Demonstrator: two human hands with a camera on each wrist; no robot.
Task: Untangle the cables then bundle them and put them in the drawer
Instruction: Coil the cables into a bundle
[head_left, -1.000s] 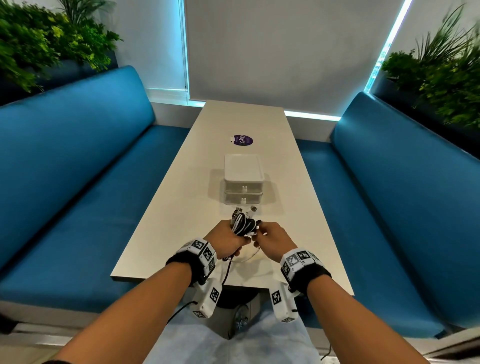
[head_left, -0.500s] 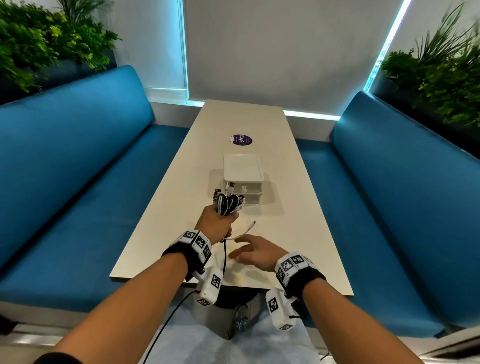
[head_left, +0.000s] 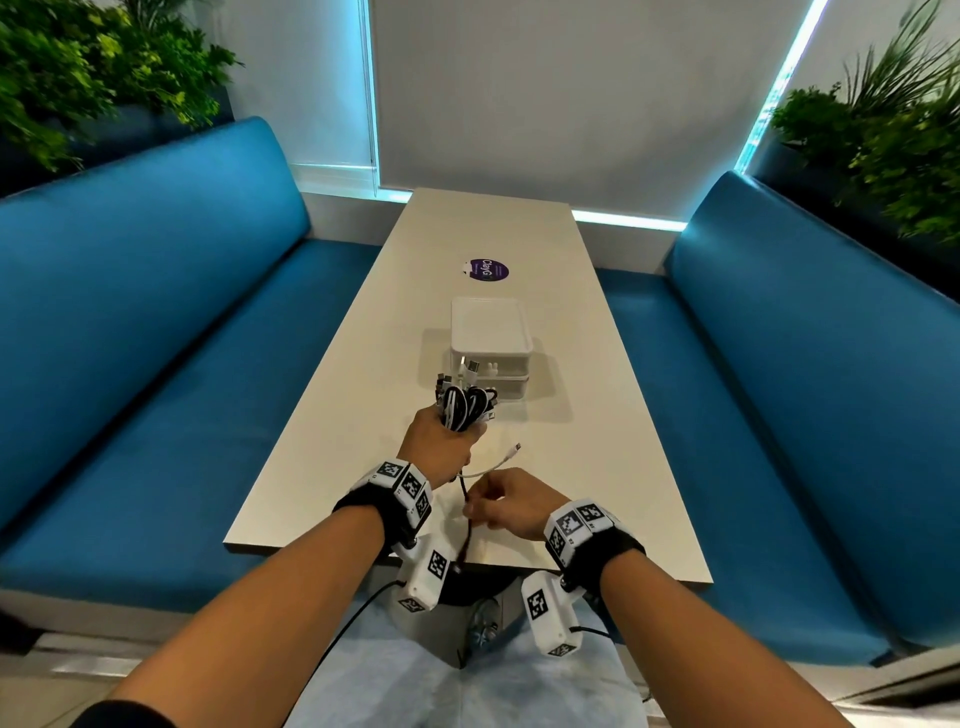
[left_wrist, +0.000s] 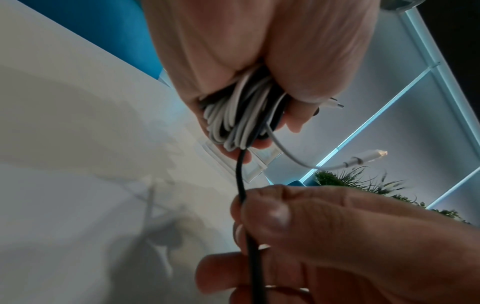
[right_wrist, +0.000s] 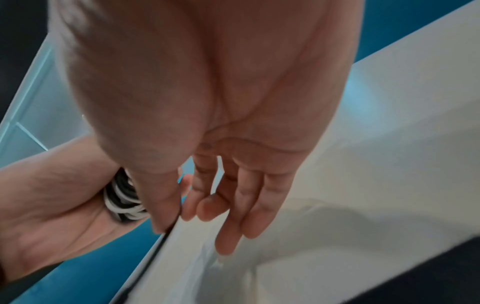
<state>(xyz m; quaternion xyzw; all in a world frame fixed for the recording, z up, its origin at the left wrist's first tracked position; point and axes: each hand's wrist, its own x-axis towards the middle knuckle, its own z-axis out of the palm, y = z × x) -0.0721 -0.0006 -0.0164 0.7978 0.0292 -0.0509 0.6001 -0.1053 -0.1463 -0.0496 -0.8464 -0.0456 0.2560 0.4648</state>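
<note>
My left hand (head_left: 441, 441) grips a coiled bundle of black and white cables (head_left: 465, 405) upright above the table, just in front of the white drawer unit (head_left: 491, 353). In the left wrist view the same bundle of cables (left_wrist: 239, 119) fills the fist. A loose black cable (left_wrist: 242, 185) hangs down from it, and my right hand (head_left: 498, 501) pinches it between thumb and forefinger near the table's front edge. A loose white cable end (head_left: 506, 457) with a plug sticks out to the right. Both drawers look closed.
The long white table (head_left: 519, 234) carries a purple round sticker (head_left: 488, 270) behind the drawer unit. Blue benches (head_left: 130, 338) run along both sides. Plants (head_left: 883, 130) stand behind the benches at the back corners.
My left hand carried the bundle forward and left, toward the drawer unit. My right hand let go of the bundle, dropped back near the table edge and took hold of the hanging black cable.
</note>
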